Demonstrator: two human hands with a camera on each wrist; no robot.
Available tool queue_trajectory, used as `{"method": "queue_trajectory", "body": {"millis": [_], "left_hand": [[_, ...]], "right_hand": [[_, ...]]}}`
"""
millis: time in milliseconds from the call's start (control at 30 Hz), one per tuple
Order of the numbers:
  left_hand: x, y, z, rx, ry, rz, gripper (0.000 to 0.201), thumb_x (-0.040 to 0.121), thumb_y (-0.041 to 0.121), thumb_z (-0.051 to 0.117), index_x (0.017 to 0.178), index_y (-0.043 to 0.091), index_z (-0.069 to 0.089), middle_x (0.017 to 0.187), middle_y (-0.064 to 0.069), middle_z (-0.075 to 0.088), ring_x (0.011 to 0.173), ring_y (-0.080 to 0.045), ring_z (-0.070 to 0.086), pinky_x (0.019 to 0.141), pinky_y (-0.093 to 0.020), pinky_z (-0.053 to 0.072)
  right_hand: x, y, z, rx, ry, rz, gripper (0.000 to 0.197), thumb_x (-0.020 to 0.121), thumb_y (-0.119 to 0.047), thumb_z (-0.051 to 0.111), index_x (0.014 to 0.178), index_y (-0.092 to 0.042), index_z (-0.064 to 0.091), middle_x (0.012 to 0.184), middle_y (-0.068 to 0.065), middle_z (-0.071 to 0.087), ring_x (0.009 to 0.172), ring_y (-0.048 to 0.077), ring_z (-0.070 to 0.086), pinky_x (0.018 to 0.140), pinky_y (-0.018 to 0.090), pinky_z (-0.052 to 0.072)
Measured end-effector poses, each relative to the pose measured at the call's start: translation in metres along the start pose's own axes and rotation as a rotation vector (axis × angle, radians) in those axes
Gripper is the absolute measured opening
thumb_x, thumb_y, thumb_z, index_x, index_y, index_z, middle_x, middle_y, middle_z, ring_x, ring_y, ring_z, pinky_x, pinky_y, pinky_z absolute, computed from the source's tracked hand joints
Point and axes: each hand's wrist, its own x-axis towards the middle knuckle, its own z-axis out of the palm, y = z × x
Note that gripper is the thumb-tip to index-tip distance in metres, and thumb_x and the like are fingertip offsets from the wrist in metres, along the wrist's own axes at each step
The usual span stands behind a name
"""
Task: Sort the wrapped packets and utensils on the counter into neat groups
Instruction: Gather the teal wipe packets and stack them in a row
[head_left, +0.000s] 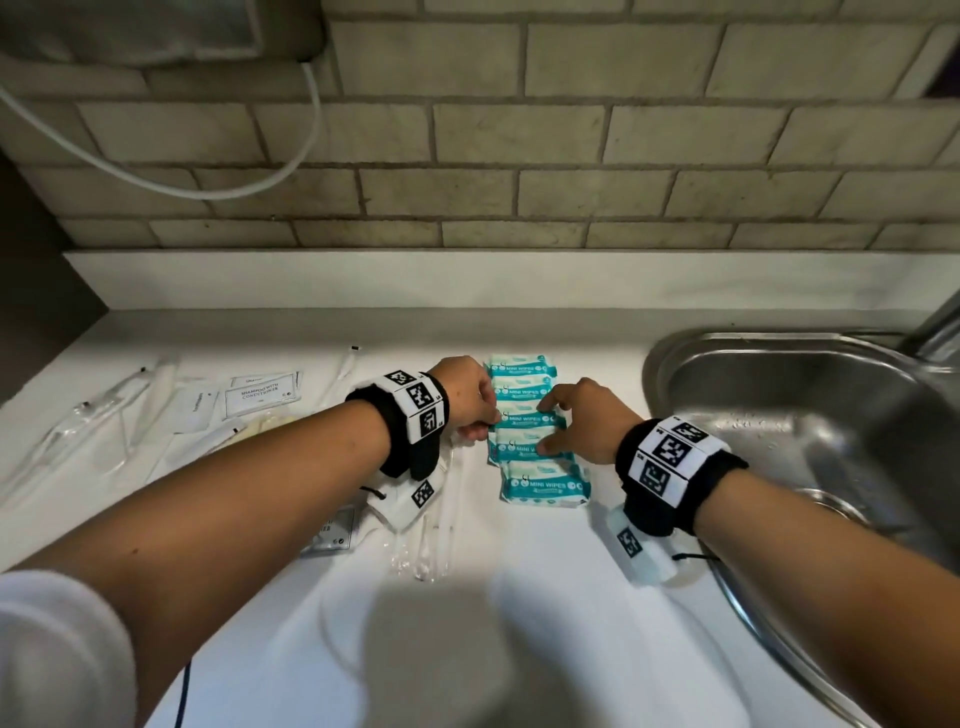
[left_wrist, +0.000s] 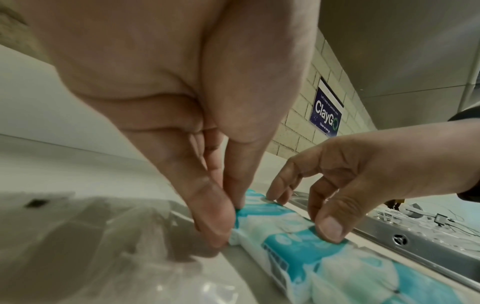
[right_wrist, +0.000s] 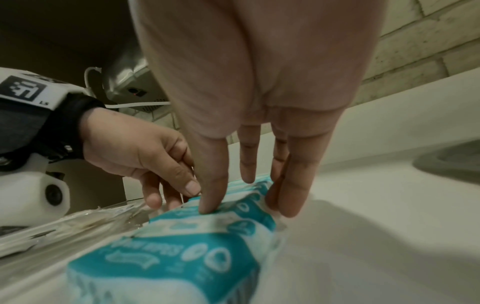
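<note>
Several teal-and-white mini wipes packets (head_left: 543, 486) lie in an overlapping column on the white counter (head_left: 519, 597), running away from me. My left hand (head_left: 480, 423) pinches the left end of a middle packet (head_left: 524, 418) between thumb and fingers; the left wrist view shows this pinch (left_wrist: 233, 214) on the packet (left_wrist: 285, 240). My right hand (head_left: 548, 423) is at the column's right side with fingers extended. Its thumb tip presses on a packet's top and its fingertips (right_wrist: 285, 205) touch the right ends. The packets (right_wrist: 182, 257) lie flat under both hands.
A steel sink (head_left: 779, 415) lies close on the right. White shampoo sachets (head_left: 262, 397) and clear-wrapped utensils (head_left: 93, 415) lie spread at the left. More clear-wrapped utensils (head_left: 431, 540) and a sachet (head_left: 332, 530) lie under my left wrist. A tiled wall (head_left: 519, 182) bounds the back.
</note>
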Motion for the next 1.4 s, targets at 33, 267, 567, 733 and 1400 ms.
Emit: {"method": "queue_trajectory", "body": {"millis": [33, 267, 567, 733, 1400], "left_hand": [[0.000, 0.000, 0.000, 0.003, 0.000, -0.006, 0.013, 0.084, 0.009, 0.073, 0.093, 0.001, 0.066, 0.084, -0.019, 0.075, 0.057, -0.021, 0.066, 0.054, -0.029, 0.058], [0.000, 0.004, 0.000, 0.064, 0.014, -0.016, 0.015, 0.085, 0.012, 0.073, 0.095, 0.003, 0.066, 0.074, -0.012, 0.073, 0.050, -0.017, 0.063, 0.053, -0.028, 0.057], [0.004, 0.005, 0.000, 0.121, 0.004, 0.012, 0.011, 0.083, 0.015, 0.075, 0.081, 0.009, 0.066, 0.069, -0.005, 0.073, 0.057, -0.016, 0.067, 0.057, -0.024, 0.057], [0.006, 0.005, -0.003, 0.223, 0.007, 0.053, 0.013, 0.082, 0.022, 0.076, 0.078, 0.014, 0.068, 0.073, -0.001, 0.075, 0.061, -0.013, 0.069, 0.054, -0.021, 0.054], [0.018, 0.017, -0.003, 0.874, -0.086, 0.245, 0.067, 0.077, 0.052, 0.072, 0.137, 0.033, 0.051, 0.126, 0.006, 0.064, 0.109, -0.020, 0.060, 0.097, -0.036, 0.047]], "right_hand": [[0.000, -0.001, 0.000, 0.000, 0.005, -0.002, 0.056, 0.074, -0.027, 0.082, 0.125, -0.020, 0.058, 0.124, 0.005, 0.051, 0.096, 0.015, 0.047, 0.084, 0.022, 0.039], [0.001, -0.005, 0.000, -0.005, 0.010, 0.001, 0.060, 0.074, -0.023, 0.082, 0.127, -0.017, 0.056, 0.123, 0.005, 0.052, 0.098, 0.015, 0.048, 0.084, 0.023, 0.040], [0.001, -0.006, 0.001, 0.013, 0.025, -0.018, 0.056, 0.074, -0.022, 0.082, 0.125, -0.016, 0.058, 0.123, 0.004, 0.055, 0.097, 0.014, 0.050, 0.083, 0.022, 0.041], [-0.005, -0.007, 0.000, -0.027, 0.045, -0.042, 0.054, 0.076, -0.026, 0.080, 0.124, -0.016, 0.057, 0.121, 0.004, 0.051, 0.095, 0.014, 0.047, 0.080, 0.022, 0.039], [-0.038, -0.021, 0.010, -0.343, -0.185, -0.441, 0.043, 0.078, -0.013, 0.067, 0.120, -0.021, 0.064, 0.119, -0.001, 0.060, 0.105, 0.021, 0.058, 0.089, 0.029, 0.049]]}}
